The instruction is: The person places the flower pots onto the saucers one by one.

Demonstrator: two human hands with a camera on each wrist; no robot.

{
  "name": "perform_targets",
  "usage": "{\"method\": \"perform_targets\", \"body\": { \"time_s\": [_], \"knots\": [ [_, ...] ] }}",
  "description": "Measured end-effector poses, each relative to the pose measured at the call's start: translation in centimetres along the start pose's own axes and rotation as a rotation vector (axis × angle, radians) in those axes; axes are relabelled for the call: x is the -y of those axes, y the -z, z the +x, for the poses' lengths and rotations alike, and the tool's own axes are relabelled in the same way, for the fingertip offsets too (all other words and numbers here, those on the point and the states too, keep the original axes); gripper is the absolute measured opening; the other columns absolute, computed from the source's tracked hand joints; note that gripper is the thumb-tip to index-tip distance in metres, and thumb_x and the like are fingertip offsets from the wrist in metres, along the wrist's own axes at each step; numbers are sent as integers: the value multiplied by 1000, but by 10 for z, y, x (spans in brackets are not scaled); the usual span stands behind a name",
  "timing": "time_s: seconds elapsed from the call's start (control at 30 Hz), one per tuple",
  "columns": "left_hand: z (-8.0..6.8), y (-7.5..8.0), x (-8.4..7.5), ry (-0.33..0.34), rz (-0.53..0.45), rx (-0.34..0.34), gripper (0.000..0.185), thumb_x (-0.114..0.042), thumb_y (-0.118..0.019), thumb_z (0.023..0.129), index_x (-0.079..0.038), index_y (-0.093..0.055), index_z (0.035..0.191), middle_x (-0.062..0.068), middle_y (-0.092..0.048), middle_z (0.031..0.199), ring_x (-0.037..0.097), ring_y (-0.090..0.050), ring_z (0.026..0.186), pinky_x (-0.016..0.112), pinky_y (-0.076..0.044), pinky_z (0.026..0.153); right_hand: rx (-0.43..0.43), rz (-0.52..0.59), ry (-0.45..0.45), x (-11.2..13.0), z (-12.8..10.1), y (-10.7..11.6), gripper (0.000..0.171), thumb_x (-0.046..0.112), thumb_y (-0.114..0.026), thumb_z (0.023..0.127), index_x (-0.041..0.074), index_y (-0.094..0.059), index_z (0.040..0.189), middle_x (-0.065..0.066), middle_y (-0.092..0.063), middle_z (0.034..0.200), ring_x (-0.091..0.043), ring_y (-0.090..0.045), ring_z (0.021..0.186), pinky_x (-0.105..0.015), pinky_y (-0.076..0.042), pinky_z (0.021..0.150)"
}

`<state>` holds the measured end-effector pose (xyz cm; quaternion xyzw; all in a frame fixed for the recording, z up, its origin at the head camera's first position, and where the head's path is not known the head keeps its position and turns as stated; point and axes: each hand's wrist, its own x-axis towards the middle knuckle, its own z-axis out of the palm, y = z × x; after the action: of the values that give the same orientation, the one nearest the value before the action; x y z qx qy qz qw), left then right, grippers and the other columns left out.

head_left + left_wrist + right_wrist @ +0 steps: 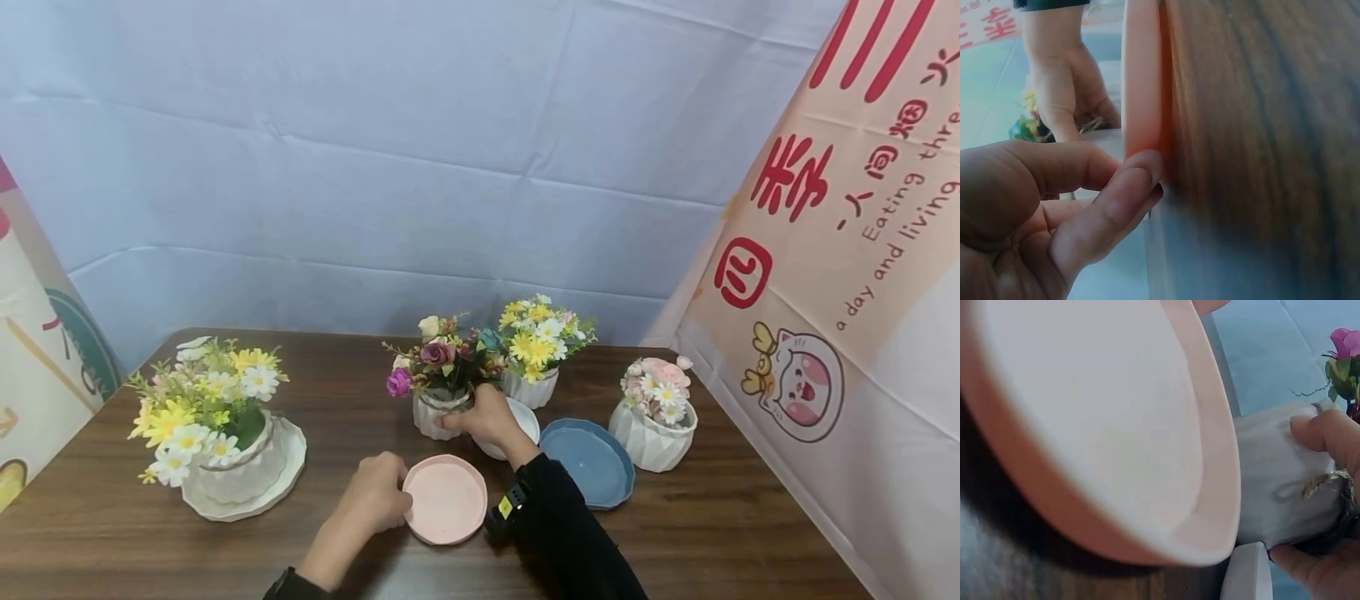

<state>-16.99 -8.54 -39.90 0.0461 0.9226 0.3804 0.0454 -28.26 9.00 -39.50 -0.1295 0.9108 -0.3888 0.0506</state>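
My left hand (pixel 375 493) holds the left edge of a round pink saucer (pixel 445 500). In the left wrist view, its fingertips (pixel 1138 181) pinch the saucer's side wall, low by the wooden table top. Behind the saucer, my right hand (pixel 491 415) grips a ribbed white flowerpot (pixel 432 417) filled with purple and cream roses. Seen from the right wrist, the thumb (pixel 1313 431) lies on the pot's wall, fingers on the opposite side, and a twine bow (pixel 1325 481) shows between. A white saucer (pixel 527 419) is partly hidden under the right hand and wrist.
Right of my right forearm lies a blue saucer (pixel 587 462), beside a faceted white pot (pixel 651 437) of pink and white flowers. Another white pot (pixel 530 388) with yellow daisies stands behind. Far left, a flowerpot (pixel 228 477) sits on a white saucer (pixel 294 457).
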Motion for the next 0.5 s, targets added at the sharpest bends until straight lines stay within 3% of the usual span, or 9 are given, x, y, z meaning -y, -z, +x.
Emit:
{"method": "perform_targets", "body": {
  "time_s": [0.3,0.5],
  "knots": [
    [-1,5,-2,2,-8,2,13,7,-58,66,3,-63,78,3,-53,53,11,-54,40,24,-45,40,3,27,-13,0,-2,0,66,35,-79,71,-8,-53,114,-12,-57,95,-22,-52,79,-33,-43,62],
    [-2,17,3,30,5,-44,12,6,-58,66,2,-63,76,0,-53,46,10,-54,39,25,-45,41,15,41,-11,-1,-2,-1,76,35,-79,71,-7,-47,125,-16,-57,106,-23,-53,82,-34,-44,63]
  ]
}}
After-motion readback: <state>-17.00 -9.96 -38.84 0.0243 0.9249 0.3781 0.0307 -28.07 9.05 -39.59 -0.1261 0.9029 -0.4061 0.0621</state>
